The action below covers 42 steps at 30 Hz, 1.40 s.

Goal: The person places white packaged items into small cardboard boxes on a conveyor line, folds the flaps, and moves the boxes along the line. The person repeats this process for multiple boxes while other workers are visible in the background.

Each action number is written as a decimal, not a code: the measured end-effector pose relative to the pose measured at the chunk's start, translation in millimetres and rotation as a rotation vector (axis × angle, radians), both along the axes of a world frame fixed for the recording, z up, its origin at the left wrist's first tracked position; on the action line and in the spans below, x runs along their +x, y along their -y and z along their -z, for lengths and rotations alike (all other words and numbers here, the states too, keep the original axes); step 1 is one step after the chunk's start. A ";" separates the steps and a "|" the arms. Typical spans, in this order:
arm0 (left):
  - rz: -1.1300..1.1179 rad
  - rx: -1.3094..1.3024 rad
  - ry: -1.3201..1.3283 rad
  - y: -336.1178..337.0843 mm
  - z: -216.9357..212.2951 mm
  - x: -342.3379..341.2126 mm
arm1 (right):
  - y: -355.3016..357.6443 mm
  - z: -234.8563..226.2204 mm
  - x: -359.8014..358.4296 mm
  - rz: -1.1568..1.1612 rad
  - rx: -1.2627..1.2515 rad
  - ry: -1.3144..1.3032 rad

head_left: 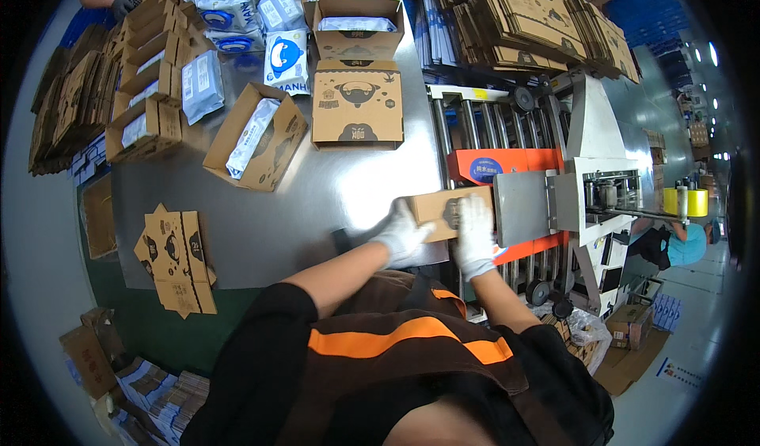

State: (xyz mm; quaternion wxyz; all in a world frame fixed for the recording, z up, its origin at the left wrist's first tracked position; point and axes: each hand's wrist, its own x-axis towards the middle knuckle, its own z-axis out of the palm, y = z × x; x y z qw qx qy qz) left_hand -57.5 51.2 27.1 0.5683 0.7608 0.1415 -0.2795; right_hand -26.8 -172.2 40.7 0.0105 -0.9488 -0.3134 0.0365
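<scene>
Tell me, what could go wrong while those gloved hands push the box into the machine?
The right hand rests on the cardboard box very near the taping machine, so fingers might get caught at the metal plate. The left hand holds only the back corner, so the box could go in crooked and perhaps jam on the rollers.

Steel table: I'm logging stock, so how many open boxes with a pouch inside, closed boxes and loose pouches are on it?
Counting only clearly visible ones on the steel table:
Open boxes with a pouch: 7, e.g.
Closed boxes: 2, one lying free, one under both gloved hands
Loose pouches: 5, e.g.
Total: 14
</scene>
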 end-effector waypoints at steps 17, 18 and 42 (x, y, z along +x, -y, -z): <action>-0.153 1.027 0.723 -238.6 -66.7 -131.8 | -211.6 -75.2 6.2 -0.173 0.662 -0.415; -0.268 1.064 0.858 -232.6 -69.3 -144.5 | -230.0 -71.5 1.6 -0.194 0.698 -0.543; -0.163 -0.129 0.118 -130.6 38.6 -84.4 | -135.3 -31.9 -46.2 -0.166 0.248 -0.177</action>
